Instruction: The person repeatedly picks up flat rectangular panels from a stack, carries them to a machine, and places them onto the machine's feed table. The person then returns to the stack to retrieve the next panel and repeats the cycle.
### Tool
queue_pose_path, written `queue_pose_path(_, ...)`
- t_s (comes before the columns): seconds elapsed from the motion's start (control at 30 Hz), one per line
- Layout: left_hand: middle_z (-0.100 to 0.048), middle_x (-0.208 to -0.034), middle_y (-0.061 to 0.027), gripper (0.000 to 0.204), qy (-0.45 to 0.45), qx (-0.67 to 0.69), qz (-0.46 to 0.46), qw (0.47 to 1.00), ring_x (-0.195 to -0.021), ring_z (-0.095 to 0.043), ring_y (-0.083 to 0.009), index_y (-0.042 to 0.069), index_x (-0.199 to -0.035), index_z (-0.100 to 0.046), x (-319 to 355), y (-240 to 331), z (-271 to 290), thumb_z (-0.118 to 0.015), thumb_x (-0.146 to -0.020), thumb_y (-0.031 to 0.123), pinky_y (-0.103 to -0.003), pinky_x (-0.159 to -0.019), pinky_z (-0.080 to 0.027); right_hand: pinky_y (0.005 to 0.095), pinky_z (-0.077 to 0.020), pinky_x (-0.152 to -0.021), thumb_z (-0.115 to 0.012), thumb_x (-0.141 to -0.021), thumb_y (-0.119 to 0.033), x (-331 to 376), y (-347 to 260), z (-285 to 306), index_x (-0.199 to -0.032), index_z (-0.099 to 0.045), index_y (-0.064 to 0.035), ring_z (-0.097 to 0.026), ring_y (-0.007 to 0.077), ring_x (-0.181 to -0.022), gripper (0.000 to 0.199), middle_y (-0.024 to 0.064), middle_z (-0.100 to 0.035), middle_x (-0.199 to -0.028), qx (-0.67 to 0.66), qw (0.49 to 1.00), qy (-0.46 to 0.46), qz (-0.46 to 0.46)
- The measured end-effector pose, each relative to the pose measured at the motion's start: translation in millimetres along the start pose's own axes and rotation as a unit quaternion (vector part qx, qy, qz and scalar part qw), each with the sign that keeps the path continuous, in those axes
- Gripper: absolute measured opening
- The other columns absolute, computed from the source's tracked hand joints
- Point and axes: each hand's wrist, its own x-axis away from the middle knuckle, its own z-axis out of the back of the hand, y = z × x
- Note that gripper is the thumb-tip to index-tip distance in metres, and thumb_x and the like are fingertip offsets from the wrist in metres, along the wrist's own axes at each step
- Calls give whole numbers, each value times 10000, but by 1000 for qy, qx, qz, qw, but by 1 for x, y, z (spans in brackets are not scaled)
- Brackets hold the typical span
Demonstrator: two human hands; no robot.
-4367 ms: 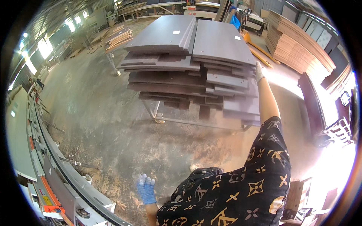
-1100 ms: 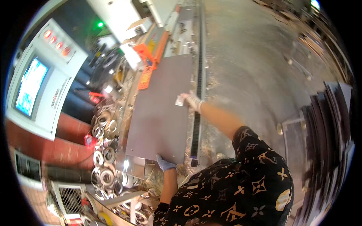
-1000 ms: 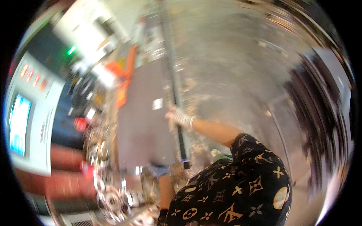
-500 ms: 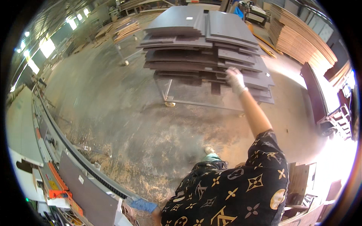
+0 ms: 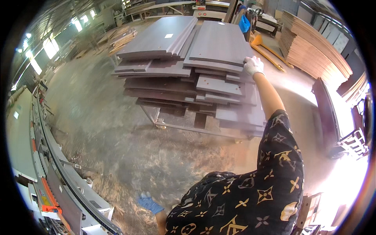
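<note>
Apparently, pickup stage: right hand (image 5: 254, 66) meets top panel (image 5: 220, 42) at corner, clamping indeterminate; left hand (image 5: 149, 203), fingers apart, should next support it.

1 yel. pallet jack (image 5: 257, 40) nr brn board stack (image 5: 311, 53).

Your left fingers (image 5: 144, 195) wear a blue glove (image 5: 152, 205), paler toward the tips; your right fingers (image 5: 248, 61) wear a white glove (image 5: 255, 67). Well back from the right fingers — beyond the bare forearm (image 5: 271, 94) — your black short sleeve (image 5: 270, 135) and shirt (image 5: 250, 194) carry gold and grey flowers (image 5: 242, 204) and stars (image 5: 265, 197).
</note>
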Motion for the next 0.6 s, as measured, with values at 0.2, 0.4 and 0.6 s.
queue_pose_path(0.2,-465,-1252,-66,376,-230,75,-45,969,-1068,-508,-181,69,-1311,-410,57,5,-117,-447,-940,114,-262,-829,-508,385,-501,-821,-552,-773,-159,-37,14,5,-1000,-680,-128,-637,321,-942,263,146,-668,-1014,-14,983,-134,125)
queue_pose_path(0.4,-483,-1254,-71,556,-457,204,231,834,-1059,-530,-183,91,-1354,-354,129,52,-285,-603,-870,205,-370,-885,-504,341,-520,-748,-580,-727,-219,86,4,55,-967,-679,-119,-652,271,-818,278,116,-680,-867,-173,876,-284,350)
queue_pose_path(0.6,-561,-1077,-52,493,-495,211,253,804,-990,-563,-176,61,-1168,-503,164,120,-356,-713,-771,264,-339,-833,-505,251,-475,-621,-600,-864,-163,212,51,44,-990,-631,-42,-551,87,-711,177,25,-595,-799,-520,729,-368,250)
